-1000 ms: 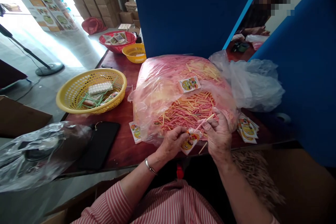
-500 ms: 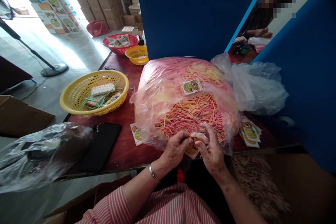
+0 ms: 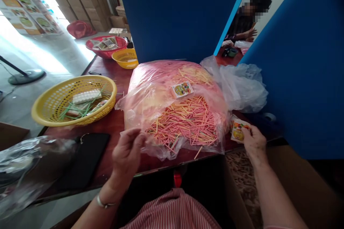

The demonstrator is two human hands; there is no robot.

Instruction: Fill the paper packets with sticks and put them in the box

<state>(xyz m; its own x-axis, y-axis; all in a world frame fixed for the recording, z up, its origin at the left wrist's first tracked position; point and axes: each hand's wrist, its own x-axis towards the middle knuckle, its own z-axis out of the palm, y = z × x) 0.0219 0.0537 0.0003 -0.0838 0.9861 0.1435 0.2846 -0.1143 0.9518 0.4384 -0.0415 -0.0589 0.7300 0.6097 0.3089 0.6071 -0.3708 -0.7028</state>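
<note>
On the table's right side, my right hand grips a small printed paper packet, thumb on its face; other packets seem to lie beneath. My left hand is closed, fingertips together, at the left front corner of a large clear plastic bag. Whatever it pinches, if anything, is too small to make out. Thin pink and yellow sticks fill the torn-open bag between my hands. Another printed packet lies on top of the bag. One loose yellow stick rests by the table edge.
A yellow basket with green sticks and packs stands left, near a black pouch and a plastic-wrapped item. Behind are a red basket and a smaller yellow one. Blue partitions rise behind; another person shows through the gap.
My hands have parted from the packet they held together in front of the bag. The right went right to the packets there; the left moved left and closed. The view shifted slightly.
</note>
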